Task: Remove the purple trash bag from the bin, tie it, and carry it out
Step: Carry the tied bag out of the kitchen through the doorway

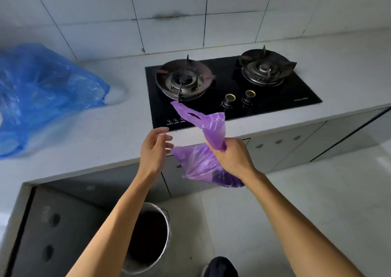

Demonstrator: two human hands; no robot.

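While our right hand [232, 156] clenches the gathered neck of the purple trash bag [198, 164], which hangs clear above the bin [168, 234], our left hand [154, 149] hovers open just beside it. We see no knot, so tying and carrying out remain.

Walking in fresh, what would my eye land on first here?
The purple trash bag, gripped at its neck by the right hand, hangs in front of the counter, with the open left hand beside it. A large blue plastic bag sprawls on the counter at left, and a black two-burner gas hob sits behind the hands.
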